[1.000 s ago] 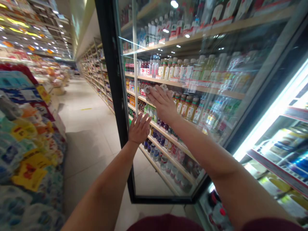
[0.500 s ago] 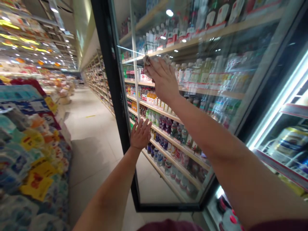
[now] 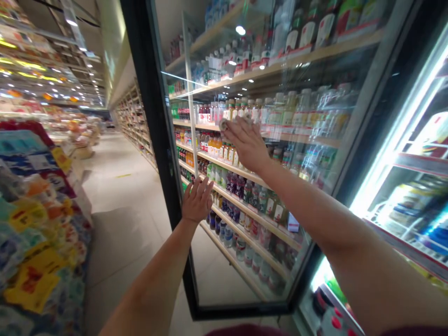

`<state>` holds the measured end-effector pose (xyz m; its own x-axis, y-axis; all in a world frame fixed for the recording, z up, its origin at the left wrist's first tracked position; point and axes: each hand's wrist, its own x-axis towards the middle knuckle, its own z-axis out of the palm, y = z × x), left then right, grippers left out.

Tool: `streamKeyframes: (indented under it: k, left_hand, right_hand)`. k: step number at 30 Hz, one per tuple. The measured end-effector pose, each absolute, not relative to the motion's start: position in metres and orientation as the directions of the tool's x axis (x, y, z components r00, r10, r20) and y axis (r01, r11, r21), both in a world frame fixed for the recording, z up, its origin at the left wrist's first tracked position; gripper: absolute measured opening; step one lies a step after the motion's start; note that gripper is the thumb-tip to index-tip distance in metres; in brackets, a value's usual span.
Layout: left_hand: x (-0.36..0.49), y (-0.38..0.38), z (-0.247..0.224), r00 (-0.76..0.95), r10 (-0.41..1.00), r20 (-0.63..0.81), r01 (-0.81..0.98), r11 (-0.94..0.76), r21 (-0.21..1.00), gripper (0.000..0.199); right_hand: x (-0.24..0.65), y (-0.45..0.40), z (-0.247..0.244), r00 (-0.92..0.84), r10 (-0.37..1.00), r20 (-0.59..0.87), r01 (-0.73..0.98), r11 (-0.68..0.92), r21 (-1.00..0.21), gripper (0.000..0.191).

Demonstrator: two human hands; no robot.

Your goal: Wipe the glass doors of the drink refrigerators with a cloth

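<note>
An open cooler door (image 3: 159, 140) with a black frame and a glass pane stands in front of me. My right hand (image 3: 247, 142) presses a crumpled whitish cloth (image 3: 224, 123) flat against the glass at about mid height. My left hand (image 3: 196, 200) lies with its fingers spread on the glass near the door's left frame, lower down, holding nothing. Through and in the pane I see shelves of bottled drinks (image 3: 245, 186).
The lit cooler interior (image 3: 413, 186) with shelves of drinks is at the right, bottles with red caps (image 3: 329, 317) at its foot. A display of packaged goods (image 3: 35, 210) fills the left. A tiled aisle (image 3: 122, 186) runs away between them, with shelving along its right side.
My right hand with the cloth went up the glass and has come back down and slightly right. My left hand stayed on the pane near the frame.
</note>
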<state>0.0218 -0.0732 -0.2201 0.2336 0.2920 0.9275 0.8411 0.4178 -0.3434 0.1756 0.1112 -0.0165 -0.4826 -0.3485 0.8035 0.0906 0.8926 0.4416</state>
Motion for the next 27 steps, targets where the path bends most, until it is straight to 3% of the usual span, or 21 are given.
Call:
streamKeyframes:
  k: [4,10,16,22,27]
  left_hand:
    - [0.019,-0.071,-0.222,0.233,0.294,0.927,0.830,0.436,-0.347,0.072]
    - [0.019,-0.070,-0.221,0.234,0.287,0.929,0.833,0.433,-0.344,0.071]
    - [0.017,-0.070,-0.220,0.241,0.285,0.928,0.840,0.417,-0.346,0.071]
    - [0.014,-0.068,-0.221,0.251,0.269,0.930,0.836,0.424,-0.348,0.070]
    - [0.013,-0.067,-0.221,0.250,0.257,0.933,0.835,0.430,-0.343,0.070]
  right_hand:
    - [0.198,0.128,-0.013,-0.558,-0.396,0.730,0.070,0.854,0.516,0.057]
    - [0.220,0.157,-0.016,-0.335,-0.230,0.914,0.220,0.924,0.313,0.056]
    - [0.239,0.171,-0.043,-0.503,-0.346,0.792,0.172,0.858,0.483,0.051]
    - [0.254,0.191,-0.042,-0.281,-0.125,0.952,0.292,0.933,0.209,0.058]
    - [0.262,0.198,-0.061,-0.415,-0.211,0.885,0.251,0.908,0.335,0.048]
